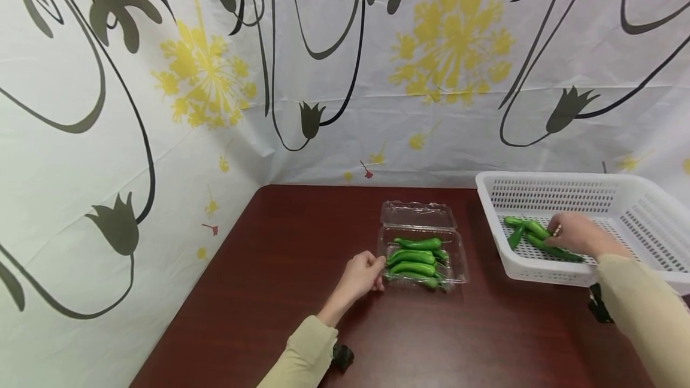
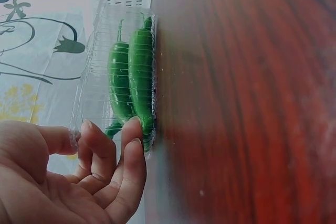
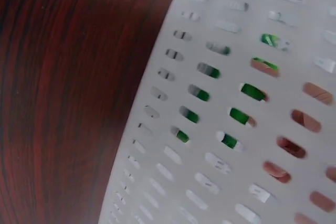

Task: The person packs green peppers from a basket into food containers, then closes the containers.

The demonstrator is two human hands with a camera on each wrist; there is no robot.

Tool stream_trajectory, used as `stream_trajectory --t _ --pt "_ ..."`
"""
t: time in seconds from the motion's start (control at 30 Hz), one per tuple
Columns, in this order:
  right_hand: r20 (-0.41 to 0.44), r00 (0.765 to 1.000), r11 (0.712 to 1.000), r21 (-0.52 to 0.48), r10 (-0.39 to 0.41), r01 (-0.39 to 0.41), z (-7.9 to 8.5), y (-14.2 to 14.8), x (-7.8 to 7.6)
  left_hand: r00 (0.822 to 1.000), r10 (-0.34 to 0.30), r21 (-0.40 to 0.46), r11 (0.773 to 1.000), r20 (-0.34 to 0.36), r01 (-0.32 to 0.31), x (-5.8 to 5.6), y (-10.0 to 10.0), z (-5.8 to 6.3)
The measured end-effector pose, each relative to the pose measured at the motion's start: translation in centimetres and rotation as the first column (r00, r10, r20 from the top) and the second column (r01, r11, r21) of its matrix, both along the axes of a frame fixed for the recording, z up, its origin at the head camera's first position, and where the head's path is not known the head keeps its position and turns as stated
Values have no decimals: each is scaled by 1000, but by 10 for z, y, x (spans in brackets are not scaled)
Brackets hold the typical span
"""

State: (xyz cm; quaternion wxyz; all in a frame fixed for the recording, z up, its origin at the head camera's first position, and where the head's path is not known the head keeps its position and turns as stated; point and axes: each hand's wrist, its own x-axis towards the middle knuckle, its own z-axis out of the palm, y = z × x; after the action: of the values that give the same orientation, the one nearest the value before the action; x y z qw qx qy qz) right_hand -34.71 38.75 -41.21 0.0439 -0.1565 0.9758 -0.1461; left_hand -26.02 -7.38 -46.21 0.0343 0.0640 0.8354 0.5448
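Observation:
A clear plastic clamshell box (image 1: 458, 256), lid folded back, holds several green chili peppers (image 1: 412, 256) laid side by side. At its left end, my left hand (image 1: 362, 272) pinches the wall, thumb at the rim; the left wrist view shows those fingertips (image 2: 134, 127) against the clear plastic near two peppers (image 2: 140, 69). Inside the white basket, my right hand (image 1: 579, 235) reaches down with curled fingers at a green chili pepper (image 1: 538, 229), among a few others. From the right wrist, the basket wall (image 3: 163, 182) mostly hides that hand; skin and green show through its slots.
The white slotted basket (image 1: 493, 220) stands at the table's right side, its wall between the right forearm and the peppers. Dark red-brown wooden table (image 1: 302, 226) lies beneath everything. A patterned white sheet (image 1: 345, 76) hangs behind and along the left edge.

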Motion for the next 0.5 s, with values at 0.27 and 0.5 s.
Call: stream_trajectory --t 0.27,0.5 --pt "-165 986 999 -33 -26 21 18 -10 6 1000 -3 9 1000 -2 3 1 0 0" --pt "-333 943 999 -36 7 -21 34 -39 18 1000 4 6 1000 -3 -4 0 1 -1"
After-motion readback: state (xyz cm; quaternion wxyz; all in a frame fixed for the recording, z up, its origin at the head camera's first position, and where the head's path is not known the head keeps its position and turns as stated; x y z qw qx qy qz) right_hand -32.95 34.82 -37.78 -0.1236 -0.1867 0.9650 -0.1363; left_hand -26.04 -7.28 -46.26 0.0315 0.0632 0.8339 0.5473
